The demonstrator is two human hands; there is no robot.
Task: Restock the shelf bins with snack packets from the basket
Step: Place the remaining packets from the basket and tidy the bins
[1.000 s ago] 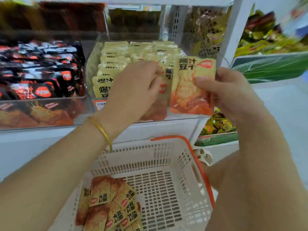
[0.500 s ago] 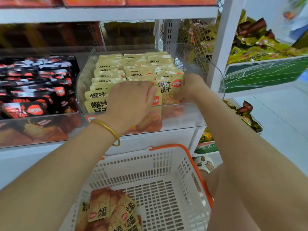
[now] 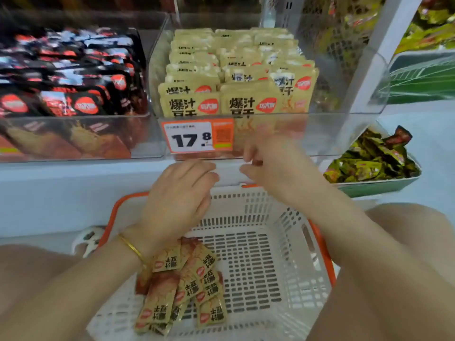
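A clear shelf bin (image 3: pixel 344 134) holds rows of upright yellow snack packets (image 3: pixel 248 104), with a 17.8 price tag on its front. Below it a white basket (image 3: pixel 266 262) with an orange rim holds several loose yellow-and-red packets (image 3: pixel 187 286) at its left side. My left hand (image 3: pixel 179 203) hovers above the basket's far edge, fingers relaxed and empty. My right hand (image 3: pixel 270 163) is in front of the bin's lower front wall, fingers loosely bent, holding nothing; it is blurred.
To the left a second clear bin (image 3: pixel 81 136) holds black-and-red packets. At the right a green tray (image 3: pixel 379 185) carries green-wrapped snacks, and a white shelf post (image 3: pixel 376 52) stands beside the bin. My knees flank the basket.
Both hands have left the bin and dropped down to just above the basket's far rim. The packets they held now stand in the bin's front row.
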